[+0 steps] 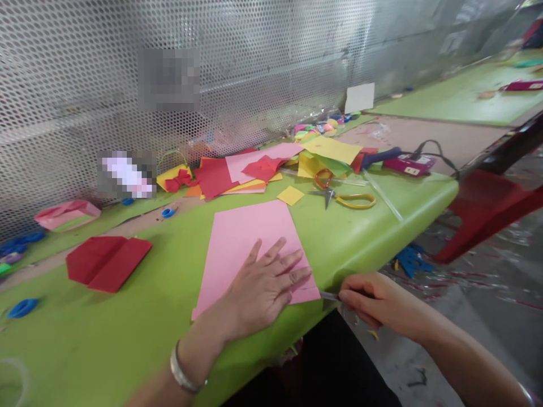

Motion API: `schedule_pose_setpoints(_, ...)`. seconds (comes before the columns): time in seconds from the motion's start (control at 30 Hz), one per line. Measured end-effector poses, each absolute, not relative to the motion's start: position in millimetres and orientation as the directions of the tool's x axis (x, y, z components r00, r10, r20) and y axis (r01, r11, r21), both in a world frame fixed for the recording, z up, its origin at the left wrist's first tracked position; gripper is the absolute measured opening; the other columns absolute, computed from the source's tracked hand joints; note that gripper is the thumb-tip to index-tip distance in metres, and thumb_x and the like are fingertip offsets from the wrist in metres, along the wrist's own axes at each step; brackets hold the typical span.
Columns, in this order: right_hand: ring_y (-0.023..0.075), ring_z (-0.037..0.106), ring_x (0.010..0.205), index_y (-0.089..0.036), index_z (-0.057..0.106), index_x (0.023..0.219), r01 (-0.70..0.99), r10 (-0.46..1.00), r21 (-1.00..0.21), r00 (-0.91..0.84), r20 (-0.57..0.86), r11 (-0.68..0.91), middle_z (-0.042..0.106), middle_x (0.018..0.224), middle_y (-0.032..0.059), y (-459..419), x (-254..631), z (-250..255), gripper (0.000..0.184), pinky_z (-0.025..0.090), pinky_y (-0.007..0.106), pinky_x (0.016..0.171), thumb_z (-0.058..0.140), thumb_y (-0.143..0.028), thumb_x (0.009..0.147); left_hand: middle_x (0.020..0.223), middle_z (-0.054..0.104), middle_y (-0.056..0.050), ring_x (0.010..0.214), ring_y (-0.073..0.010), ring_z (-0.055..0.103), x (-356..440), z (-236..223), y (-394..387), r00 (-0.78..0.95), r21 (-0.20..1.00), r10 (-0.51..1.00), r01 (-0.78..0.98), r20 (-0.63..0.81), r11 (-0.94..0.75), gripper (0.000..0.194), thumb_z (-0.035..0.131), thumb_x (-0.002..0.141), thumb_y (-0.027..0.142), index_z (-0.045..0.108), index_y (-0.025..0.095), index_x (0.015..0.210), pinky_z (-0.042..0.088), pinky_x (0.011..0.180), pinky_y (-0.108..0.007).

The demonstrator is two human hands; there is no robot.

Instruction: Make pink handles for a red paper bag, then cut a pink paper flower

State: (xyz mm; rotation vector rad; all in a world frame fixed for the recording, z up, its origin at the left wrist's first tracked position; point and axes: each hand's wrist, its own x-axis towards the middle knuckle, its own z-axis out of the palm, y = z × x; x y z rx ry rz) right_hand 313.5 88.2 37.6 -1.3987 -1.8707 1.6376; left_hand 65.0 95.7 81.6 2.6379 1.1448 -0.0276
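Observation:
A pink sheet of paper (241, 249) lies on the green tabletop near its front edge. My left hand (265, 280) rests flat on it with fingers spread, a silver bangle on the wrist. Just past the sheet's lower right corner, my right hand (362, 297) is closed in a pinch on a thin grey strip (328, 295). The strip's far end meets the corner of the paper; whether it lies under it I cannot tell. Beyond the sheet are a small yellow paper square (291, 195) and yellow-handled scissors (354, 200) with their blades apart.
A folded red paper (108, 263) and blue rings (23, 308) lie on the left. Coloured papers (216, 178) are heaped at the back by a perforated metal wall (254, 68). A glue gun (379, 158) and a magenta box (409, 164) sit right. A red chair (492, 209) stands beyond.

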Motion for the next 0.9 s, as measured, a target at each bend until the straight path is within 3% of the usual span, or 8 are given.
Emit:
schedule_pose_setpoints(0.1,0.0075,0.033,0.039,-0.021,0.047,0.062,0.456,0.791,-0.879,-0.482,-0.376,-0.140,0.039,0.041,-0.0078,89,315,40,0.029,0.025,0.022,0.043,0.048,-0.040,0.084,0.154,0.021,0.004,0.144,-0.0261,0.007,65,77,105,0.707,0.277,0.679,0.705,-0.198,-0.653,0.049,0.037,0.095,0.034,0.029,0.036,0.143,0.001,0.112,-0.062)
schedule_pose_setpoints(0.27,0.0068,0.030,0.038,-0.021,0.047,0.060,0.417,0.804,-0.886,-0.446,-0.394,-0.203,0.037,0.040,-0.0079,88,309,42,0.029,0.022,0.021,0.041,0.050,-0.040,0.082,0.154,0.018,0.003,0.144,-0.0277,0.008,65,71,112,0.729,0.310,0.651,0.682,-0.213,-0.662,0.051,0.028,0.094,0.052,0.027,0.037,0.143,0.000,0.111,-0.063)
schedule_pose_setpoints(0.43,0.0072,0.030,0.040,-0.020,0.048,0.059,0.416,0.797,-0.884,-0.448,-0.404,-0.214,0.035,0.043,-0.0078,90,309,40,0.028,0.021,0.020,0.040,0.051,-0.039,0.079,0.155,0.016,0.003,0.144,-0.0276,0.008,65,70,111,0.726,0.289,0.654,0.686,-0.214,-0.667,0.050,0.028,0.095,0.050,0.027,0.036,0.144,0.000,0.111,-0.063)
schedule_pose_setpoints(0.6,0.0077,0.033,0.045,-0.019,0.049,0.056,0.461,0.756,-0.883,-0.546,-0.359,-0.086,0.040,0.049,-0.0052,93,321,39,0.026,0.022,0.021,0.042,0.052,-0.031,0.079,0.155,0.017,0.002,0.144,-0.0282,0.009,66,70,110,0.724,0.288,0.654,0.688,-0.219,-0.666,0.050,0.030,0.095,0.048,0.029,0.036,0.143,0.000,0.111,-0.063)
schedule_pose_setpoints(0.9,0.0073,0.031,0.044,-0.019,0.047,0.058,0.446,0.739,-0.888,-0.559,-0.375,-0.113,0.036,0.049,-0.0061,89,305,48,0.024,0.022,0.020,0.041,0.049,-0.031,0.079,0.155,0.018,0.004,0.144,-0.0268,0.009,66,70,110,0.723,0.301,0.659,0.688,-0.209,-0.660,0.050,0.026,0.095,0.051,0.028,0.036,0.143,0.000,0.111,-0.063)
